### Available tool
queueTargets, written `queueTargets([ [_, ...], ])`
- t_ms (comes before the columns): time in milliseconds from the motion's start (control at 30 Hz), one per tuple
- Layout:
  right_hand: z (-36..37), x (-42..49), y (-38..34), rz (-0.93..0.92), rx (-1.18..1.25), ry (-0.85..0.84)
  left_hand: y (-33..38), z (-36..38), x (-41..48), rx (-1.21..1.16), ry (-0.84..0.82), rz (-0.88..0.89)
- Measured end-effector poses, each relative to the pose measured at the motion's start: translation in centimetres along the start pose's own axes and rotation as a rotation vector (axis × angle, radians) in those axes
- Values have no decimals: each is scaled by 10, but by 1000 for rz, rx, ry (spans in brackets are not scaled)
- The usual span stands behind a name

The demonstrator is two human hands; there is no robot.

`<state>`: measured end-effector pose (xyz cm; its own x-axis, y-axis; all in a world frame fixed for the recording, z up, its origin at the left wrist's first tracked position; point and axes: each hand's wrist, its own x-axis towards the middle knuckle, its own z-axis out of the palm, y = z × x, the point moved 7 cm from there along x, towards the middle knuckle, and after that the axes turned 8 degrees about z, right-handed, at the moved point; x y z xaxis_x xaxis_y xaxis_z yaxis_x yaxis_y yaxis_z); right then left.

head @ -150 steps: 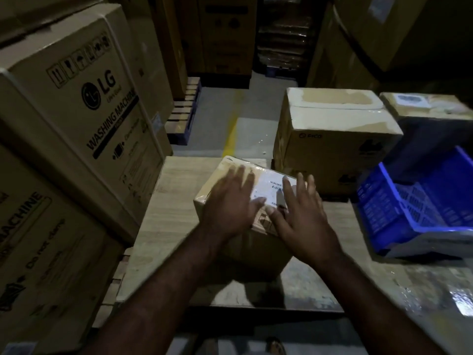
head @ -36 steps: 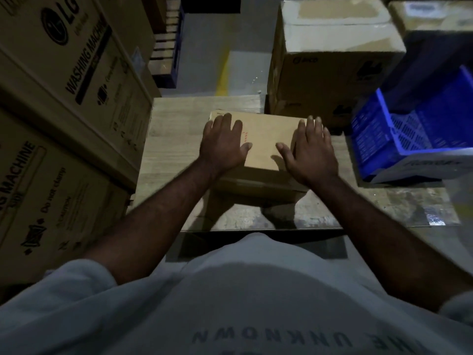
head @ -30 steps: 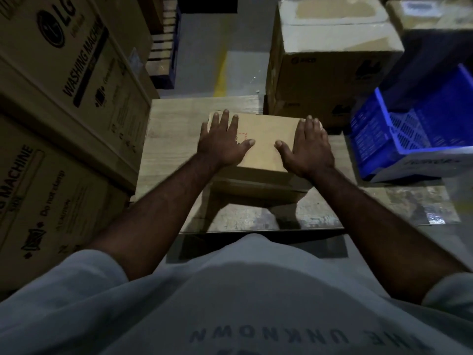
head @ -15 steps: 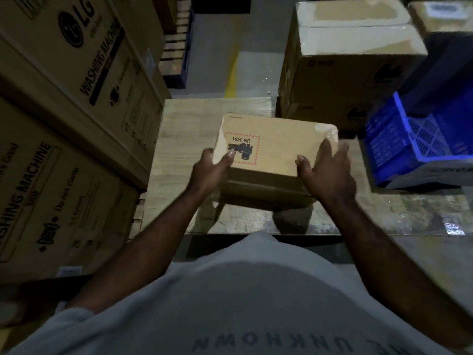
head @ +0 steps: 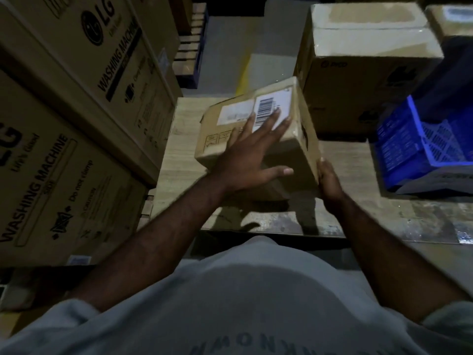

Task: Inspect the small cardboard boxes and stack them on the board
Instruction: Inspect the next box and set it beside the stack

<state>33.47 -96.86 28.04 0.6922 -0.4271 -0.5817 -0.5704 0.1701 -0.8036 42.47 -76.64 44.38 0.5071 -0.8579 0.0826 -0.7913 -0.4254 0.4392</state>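
Observation:
A small brown cardboard box (head: 230,129) with white labels and a barcode is tilted up above the wooden board (head: 179,155). My left hand (head: 252,155) lies spread flat across its labelled face, fingers reaching the barcode. My right hand (head: 329,180) grips the box's lower right edge from below. The box's underside and far side are hidden.
Tall washing machine cartons (head: 76,111) wall off the left side. A larger taped cardboard box (head: 363,60) stands behind the board. A blue plastic crate (head: 419,142) sits at the right. A pallet (head: 190,49) lies on the grey floor beyond.
The box was lying flat on the board under both palms. It has been lifted and turned over, so the labelled face with the barcode now shows instead of the plain face.

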Motion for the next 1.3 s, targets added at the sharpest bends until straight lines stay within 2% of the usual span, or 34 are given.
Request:
queueTargets([
  [167, 14, -14, -3, 104, 260, -54, 29, 28, 21, 259, -73, 63],
  [333, -14, -40, -45, -63, 386, 26, 60, 61, 38, 414, -102, 165],
  [400, -29, -55, -58, -193, 402, 74, 66, 70, 41, 433, -112, 201],
  [467, -44, -77, -72, -373, 248, 181, 67, 73, 42, 407, -117, 174],
  [567, -50, -106, -85, -639, -238, 375, 51, 66, 33, 401, -101, 36],
  [733, -18, -121, -78, -699, -821, 364, 15, 49, 14, 440, -94, -135],
  [833, -6, -116, -70, -684, -1088, 440, 7, 50, 8, 435, -74, -141],
  [967, -2, -114, -67, -687, -1225, 520, 6, 52, 6, 417, -78, -147],
  [1300, -3, -118, -72, -664, -1325, 501, 10, 45, 6, 401, -63, -181],
])
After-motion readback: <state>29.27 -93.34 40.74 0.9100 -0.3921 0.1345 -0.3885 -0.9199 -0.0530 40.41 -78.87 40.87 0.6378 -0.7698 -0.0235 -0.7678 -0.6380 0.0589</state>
